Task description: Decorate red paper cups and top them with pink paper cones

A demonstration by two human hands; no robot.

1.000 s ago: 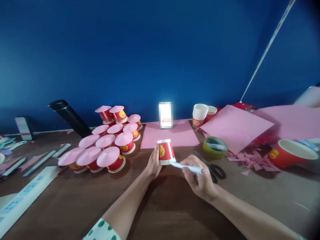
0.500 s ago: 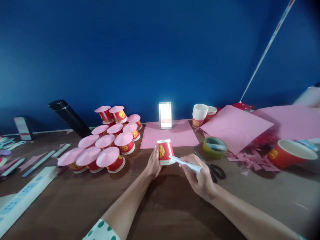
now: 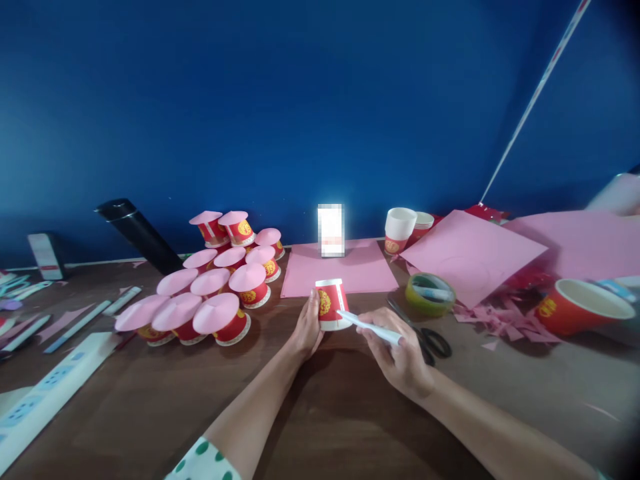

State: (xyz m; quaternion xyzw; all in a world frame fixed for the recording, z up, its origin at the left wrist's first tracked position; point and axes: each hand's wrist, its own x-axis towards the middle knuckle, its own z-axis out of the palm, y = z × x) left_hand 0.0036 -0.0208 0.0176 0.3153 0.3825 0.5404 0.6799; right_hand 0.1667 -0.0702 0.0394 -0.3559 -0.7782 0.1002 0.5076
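My left hand (image 3: 306,328) is closed around the left side of a red paper cup (image 3: 331,305), held upside down with its wide rim low. The cup bears a yellow emblem and a white strip down its front. Between the fingers of my right hand (image 3: 397,350) is a white pen (image 3: 375,328); its tip meets the cup at the lower part of the white strip. Behind the right hand, partly covered by it, lie black-handled scissors (image 3: 436,343). A green roll of tape (image 3: 411,308) lies just beyond them.
Several upturned red cups with pink cone tops (image 3: 217,313) stand on the left. Pink sheets (image 3: 345,267) lie at the back. White cups (image 3: 401,223), paper scraps (image 3: 510,323) and a large red cup (image 3: 570,310) are on the right. A power strip (image 3: 75,375) lies front left.
The pen's tip has shifted very slightly left on the cup's white strip. Both hands otherwise keep nearly the same place and hold.
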